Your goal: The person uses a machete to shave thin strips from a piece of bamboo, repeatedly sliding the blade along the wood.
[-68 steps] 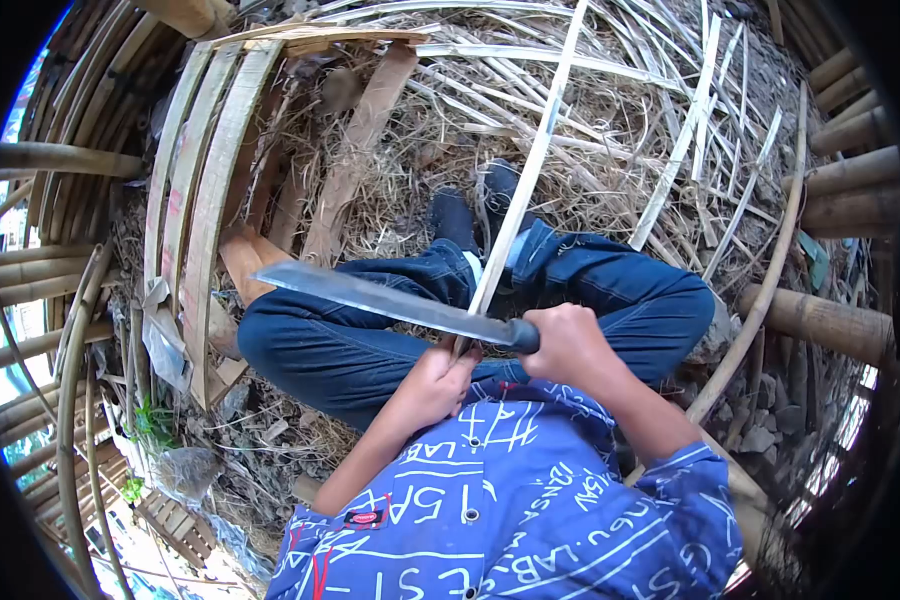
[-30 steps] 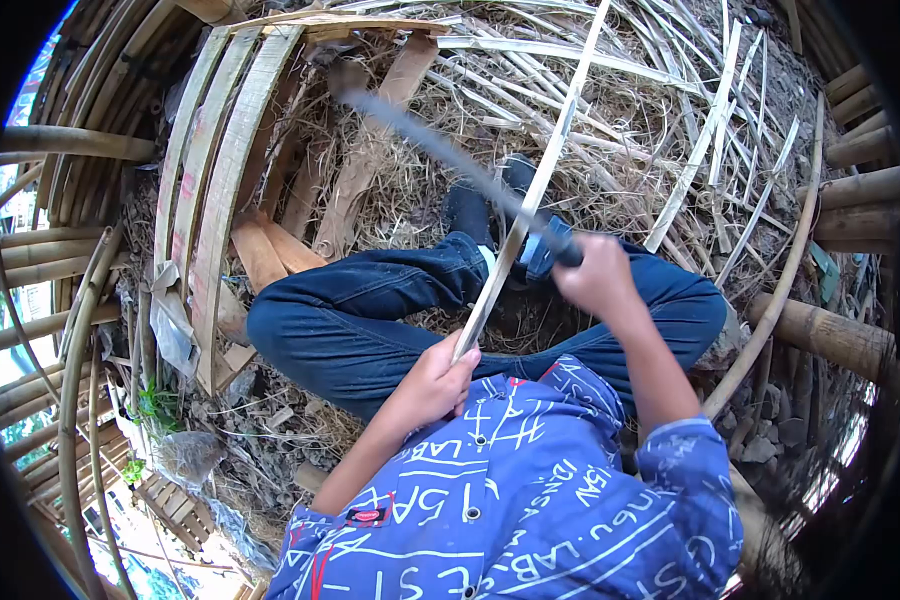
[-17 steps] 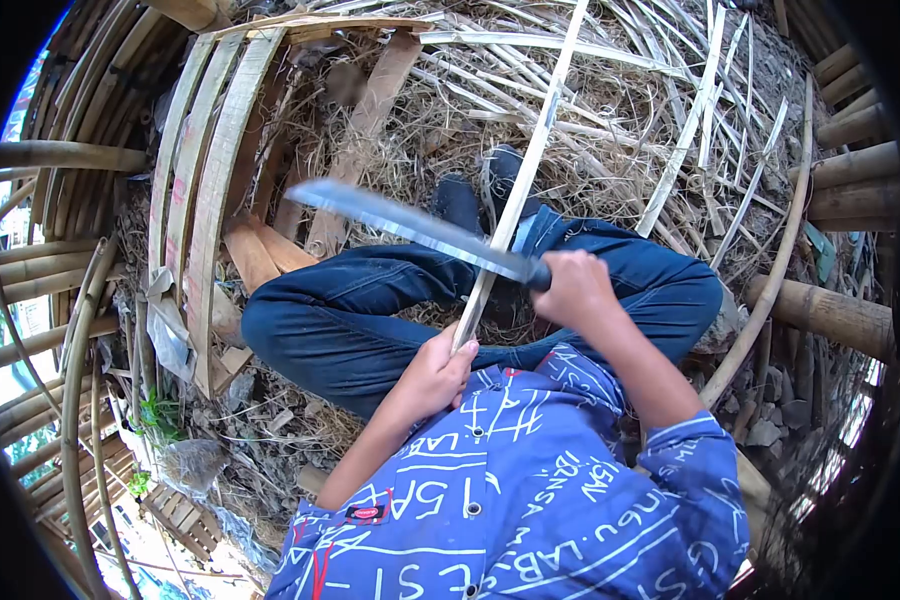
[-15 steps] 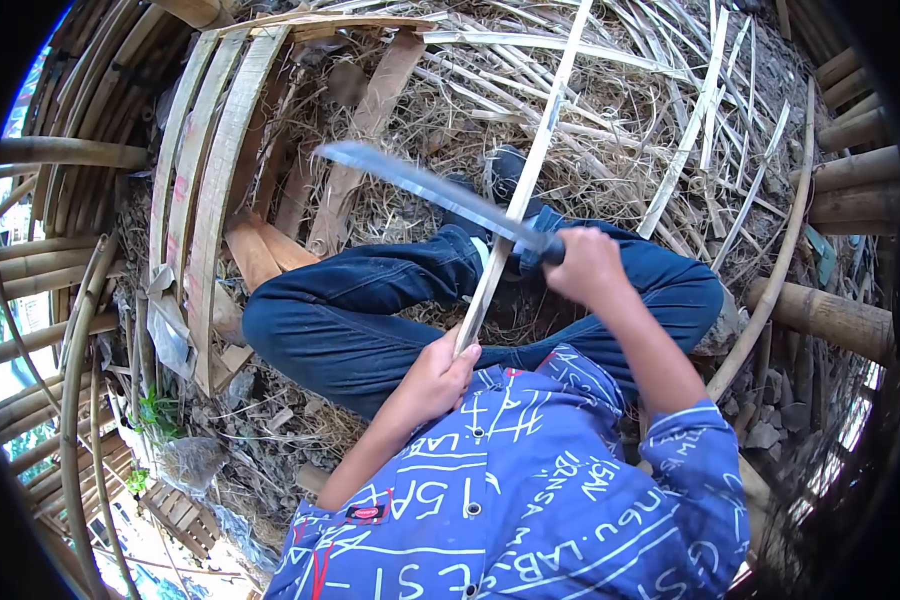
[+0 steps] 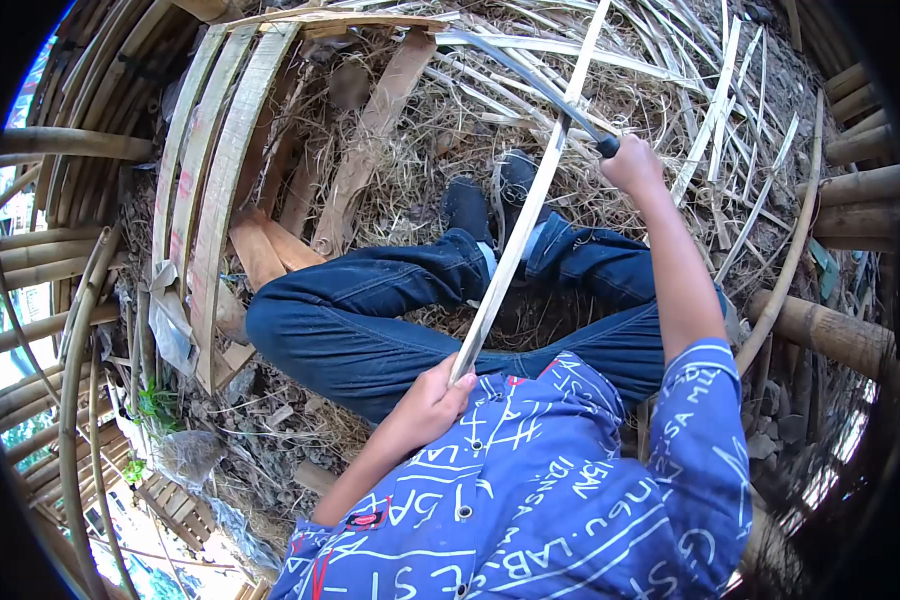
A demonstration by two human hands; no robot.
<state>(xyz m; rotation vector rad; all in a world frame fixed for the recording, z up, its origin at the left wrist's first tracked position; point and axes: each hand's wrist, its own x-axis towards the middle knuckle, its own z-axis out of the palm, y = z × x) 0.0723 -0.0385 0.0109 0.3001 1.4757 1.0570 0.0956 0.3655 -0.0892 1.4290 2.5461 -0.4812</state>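
1. Wooden slats (image 5: pixel 229 180): upper left of the frame.
2. Left hand (image 5: pixel 433 405): lower centre, closed around the pale strip (image 5: pixel 515 245), which slants to the top edge.
3. Long knife (image 5: pixel 542 88): upper centre, blade crossing the strip.
4. Right hand (image 5: pixel 634 165): upper right, gripping the knife.

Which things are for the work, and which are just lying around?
For the work:
long pale strip, in the left hand
knife, in the right hand

Just lying around, it seems:
wooden slats
crumpled pale scrap by them
dry straw
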